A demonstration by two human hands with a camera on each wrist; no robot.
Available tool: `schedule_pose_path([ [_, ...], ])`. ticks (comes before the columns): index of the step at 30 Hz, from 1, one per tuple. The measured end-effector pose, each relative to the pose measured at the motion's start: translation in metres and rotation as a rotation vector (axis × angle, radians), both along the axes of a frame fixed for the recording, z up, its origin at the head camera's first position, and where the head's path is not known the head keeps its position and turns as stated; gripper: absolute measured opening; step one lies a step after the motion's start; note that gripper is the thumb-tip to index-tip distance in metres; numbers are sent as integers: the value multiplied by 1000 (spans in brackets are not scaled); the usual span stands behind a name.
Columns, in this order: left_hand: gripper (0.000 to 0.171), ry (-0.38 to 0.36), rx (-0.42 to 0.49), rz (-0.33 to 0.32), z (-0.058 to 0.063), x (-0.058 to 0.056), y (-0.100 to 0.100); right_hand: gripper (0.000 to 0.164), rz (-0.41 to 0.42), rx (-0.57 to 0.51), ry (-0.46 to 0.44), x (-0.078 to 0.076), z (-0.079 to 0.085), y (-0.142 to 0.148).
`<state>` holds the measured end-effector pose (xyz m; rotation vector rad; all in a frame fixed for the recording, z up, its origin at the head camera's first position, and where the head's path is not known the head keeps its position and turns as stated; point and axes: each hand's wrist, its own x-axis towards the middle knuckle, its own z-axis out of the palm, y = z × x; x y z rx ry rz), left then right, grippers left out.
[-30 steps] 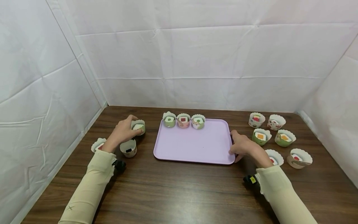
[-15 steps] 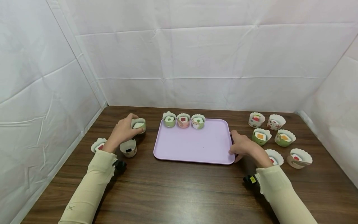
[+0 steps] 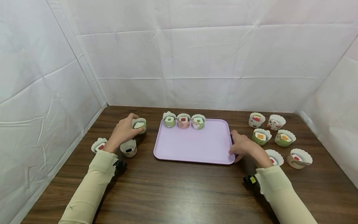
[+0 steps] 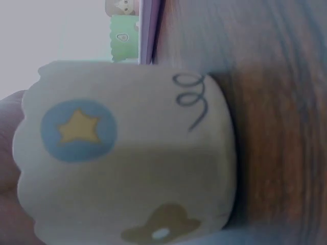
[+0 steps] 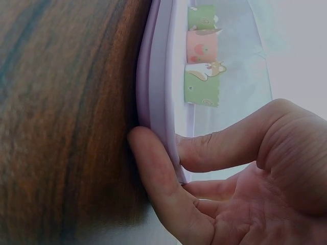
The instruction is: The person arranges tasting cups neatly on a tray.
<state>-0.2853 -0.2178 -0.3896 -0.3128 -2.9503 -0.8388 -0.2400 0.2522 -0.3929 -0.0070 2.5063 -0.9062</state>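
At the far left, a handwritten-looking X (image 3: 70, 207) is marking the pale left sleeve (image 3: 84, 193). Three scalloped paper muffin cups are standing on this side: a red-squared cup (image 3: 98, 145) partly behind the wrist, a pale cup (image 3: 129, 149) holding a dark piece, and a green cup (image 3: 142, 128) with a white piece, which the left hand (image 3: 122, 130) is gripping between thumb and fingers. The left wrist view is showing a printed cup (image 4: 138, 153) bearing a yellow star on a blue disc and a dark curl. In the middle, one lilac tray (image 3: 193, 143) is lying on the wood-grained table (image 3: 179, 193), carrying three cups in a row along its far edge: one green (image 3: 169, 123), one pink (image 3: 183, 124), one white-and-green (image 3: 198, 125). The right hand (image 3: 242, 145), well apart from the left, is pinching the tray's right edge. Beyond it, six filled cups (image 3: 284, 143) are standing in three pairs. A yellow label (image 3: 253, 179) is showing on the right wrist device (image 3: 248, 180), its writing too small to read.
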Motion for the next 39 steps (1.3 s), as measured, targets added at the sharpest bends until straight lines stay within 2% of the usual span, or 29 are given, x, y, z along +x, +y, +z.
schedule_pose_path([
  [7, 67, -5, 0, -8, 0, 2, 8, 87, -1, -3, -2, -1, -1, 1],
  [21, 65, 40, 14, -33, 3, 3, 35, 88, -6, -6, -9, 0, -1, -1],
  [28, 62, 63, 16, -65, 9, 4, 60, 88, -2, -1, 2, -1, 0, -1],
  [34, 63, 73, 16, -100, 11, 4, 86, 88, -1, 4, 5, -3, 0, 0],
  [39, 64, 80, 63, -146, 9, 3, 113, 88, -7, 2, -12, -3, -1, 0],
])
